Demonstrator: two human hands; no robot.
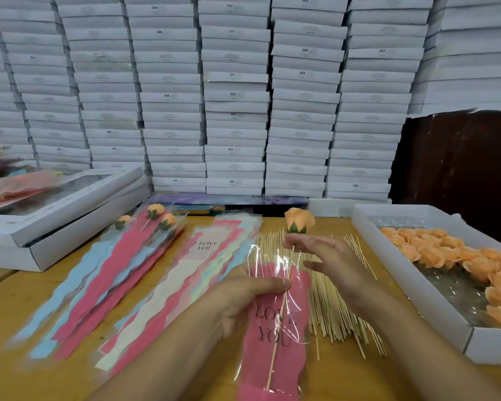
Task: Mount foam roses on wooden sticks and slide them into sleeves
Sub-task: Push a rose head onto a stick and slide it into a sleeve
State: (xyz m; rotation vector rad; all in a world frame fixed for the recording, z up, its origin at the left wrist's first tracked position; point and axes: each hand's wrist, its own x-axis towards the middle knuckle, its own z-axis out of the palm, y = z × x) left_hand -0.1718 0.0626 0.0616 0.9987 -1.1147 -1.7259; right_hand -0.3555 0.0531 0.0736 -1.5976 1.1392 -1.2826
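Note:
A peach foam rose [299, 219] with green sepals sits on top of a thin wooden stick [282, 311]. The stick runs down inside a pink "LOVE YOU" sleeve [275, 342] with a clear front. My left hand [243, 299] grips the sleeve near its open top, thumb across it. My right hand [327, 256] pinches the stick just below the rose, above the sleeve's mouth. The rose head is outside the sleeve.
Loose sticks [333, 299] lie in a pile on the wooden table [26, 357]. A white tray [411, 287] at the right holds several peach roses [446, 256]. Empty sleeves [171, 285] fan out at centre-left, sleeved roses [156, 221] beyond. White boxes [64, 209] stand left; box stacks behind.

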